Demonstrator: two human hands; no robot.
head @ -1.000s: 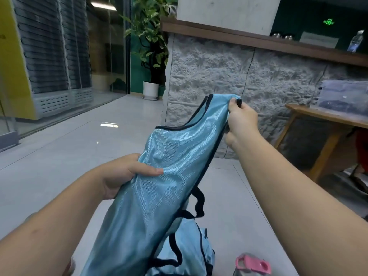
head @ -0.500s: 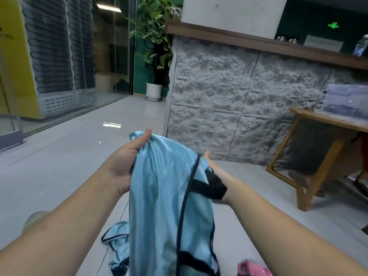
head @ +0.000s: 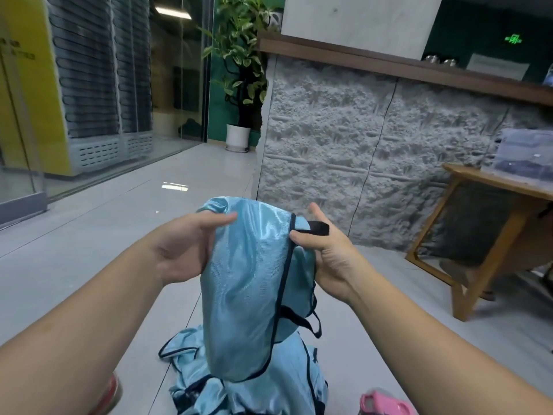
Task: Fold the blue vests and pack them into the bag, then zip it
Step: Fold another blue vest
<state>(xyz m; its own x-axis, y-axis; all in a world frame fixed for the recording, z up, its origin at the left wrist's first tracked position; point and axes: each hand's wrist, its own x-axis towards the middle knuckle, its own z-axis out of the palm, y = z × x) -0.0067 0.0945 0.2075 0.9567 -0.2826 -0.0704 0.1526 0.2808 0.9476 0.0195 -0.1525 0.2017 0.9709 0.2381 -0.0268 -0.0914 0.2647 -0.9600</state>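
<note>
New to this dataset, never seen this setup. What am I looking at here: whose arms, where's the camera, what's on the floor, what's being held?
There is no robot here. A person wears one wide-angle camera on the head, looking forward and down, so the two bare forearms you see are the wearer's own.

The left hand and the right hand hold up a shiny blue vest with black edging. The left grip is thumb and fingers on the vest's top left edge; the right thumb pins the black trim near a black strap.

Below it, more blue vests lie in a loose pile on the grey tiled floor. A pink-topped object sits at the bottom edge; I cannot tell what it is. No bag is clearly visible.

Behind are a stone-faced counter, a wooden table and a potted plant.
</note>
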